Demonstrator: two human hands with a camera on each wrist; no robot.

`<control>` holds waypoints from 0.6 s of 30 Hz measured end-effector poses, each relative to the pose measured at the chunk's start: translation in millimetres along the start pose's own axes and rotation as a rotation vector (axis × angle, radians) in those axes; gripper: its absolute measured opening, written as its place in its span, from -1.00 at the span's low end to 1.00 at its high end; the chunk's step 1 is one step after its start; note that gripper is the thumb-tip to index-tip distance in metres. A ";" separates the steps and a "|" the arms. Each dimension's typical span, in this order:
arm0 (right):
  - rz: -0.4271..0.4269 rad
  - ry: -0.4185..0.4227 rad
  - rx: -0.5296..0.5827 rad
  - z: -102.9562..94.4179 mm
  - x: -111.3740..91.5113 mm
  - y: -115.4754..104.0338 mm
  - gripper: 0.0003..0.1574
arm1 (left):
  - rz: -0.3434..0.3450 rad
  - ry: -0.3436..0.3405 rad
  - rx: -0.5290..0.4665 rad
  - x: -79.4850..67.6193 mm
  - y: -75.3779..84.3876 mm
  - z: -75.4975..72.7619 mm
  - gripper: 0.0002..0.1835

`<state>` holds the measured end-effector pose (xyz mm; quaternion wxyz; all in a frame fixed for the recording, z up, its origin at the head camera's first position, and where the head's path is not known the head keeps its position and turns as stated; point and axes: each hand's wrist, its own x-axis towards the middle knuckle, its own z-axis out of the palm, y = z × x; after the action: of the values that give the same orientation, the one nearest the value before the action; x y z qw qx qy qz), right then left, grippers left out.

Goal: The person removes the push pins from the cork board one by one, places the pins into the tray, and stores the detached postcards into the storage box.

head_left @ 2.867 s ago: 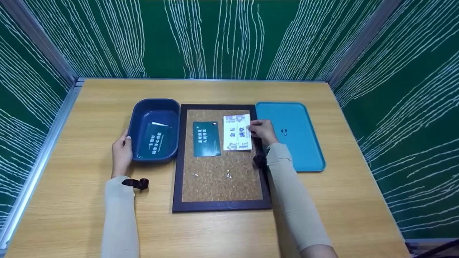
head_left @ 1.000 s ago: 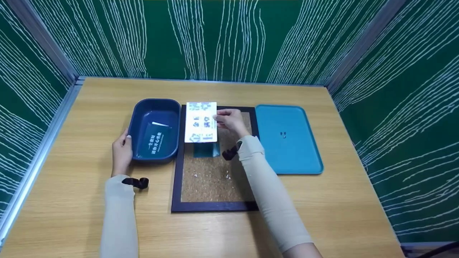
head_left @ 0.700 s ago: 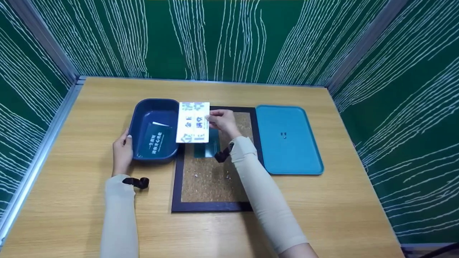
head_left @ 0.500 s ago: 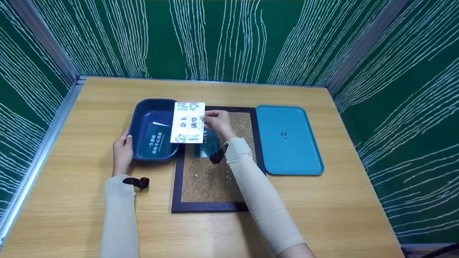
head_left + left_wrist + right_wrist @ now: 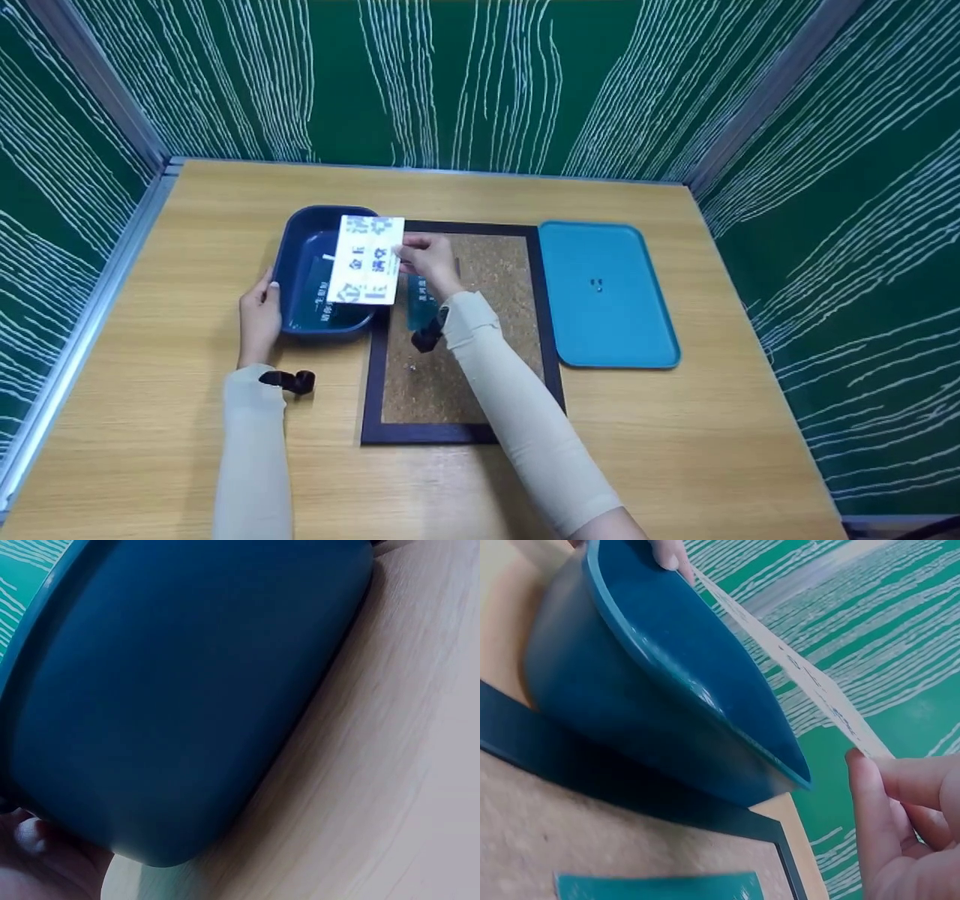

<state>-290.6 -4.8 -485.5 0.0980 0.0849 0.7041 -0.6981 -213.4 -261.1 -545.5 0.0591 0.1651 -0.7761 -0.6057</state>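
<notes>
My right hand pinches the right edge of a white postcard with purple lettering. The postcard is raised over the right side of a dark blue plastic basin, clear of its rim in the right wrist view. My left hand grips the basin's left wall, its thumb at the rim. Inside the basin lies a dark green card with white writing, partly hidden by the postcard. Another green card lies on the framed cork board, mostly covered by my right hand and wrist.
Right of the cork board stands a turquoise tray holding a few small pushpins. A clear pushpin shows on the cork's lower left. Green patterned panels wall in the wooden table at the back and sides.
Pinched by my right hand, the postcard has left the cork board's upper right, risen and travelled left over the basin. My left hand has stayed on the basin.
</notes>
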 end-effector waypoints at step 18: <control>-0.044 0.023 -0.032 42.2 -11.4 11.4 -0.79 | 0.015 0.010 -0.030 0.7 -2.2 0.6 -0.50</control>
<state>-275.8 -46.7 -493.8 0.0757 0.0757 0.7179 -0.6879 -213.9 -261.2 -547.8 0.0698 0.1612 -0.7679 -0.6160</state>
